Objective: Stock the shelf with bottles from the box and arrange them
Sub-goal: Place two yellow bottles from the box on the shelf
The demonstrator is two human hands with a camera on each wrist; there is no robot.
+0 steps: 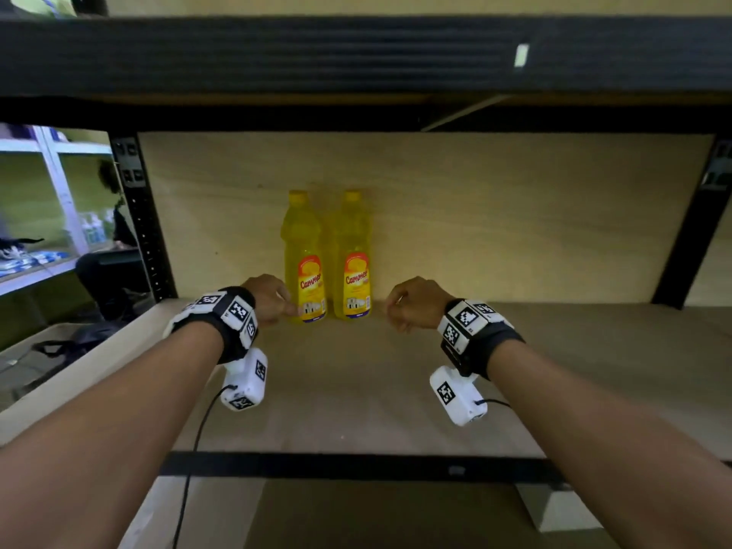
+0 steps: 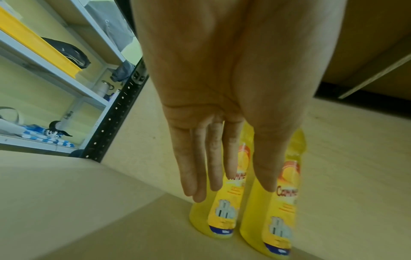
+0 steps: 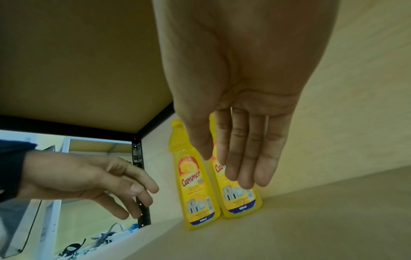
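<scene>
Two yellow bottles (image 1: 328, 257) stand upright, side by side, at the shelf (image 1: 356, 390) back. The left hand (image 1: 269, 301) and right hand (image 1: 416, 305) flank them, fingers straight, loosely together, holding nothing.

Both bare forearms wear black wrist straps (image 1: 237, 326) carrying white camera modules (image 1: 244, 384) with black-and-white square markers and thin black cables.
</scene>
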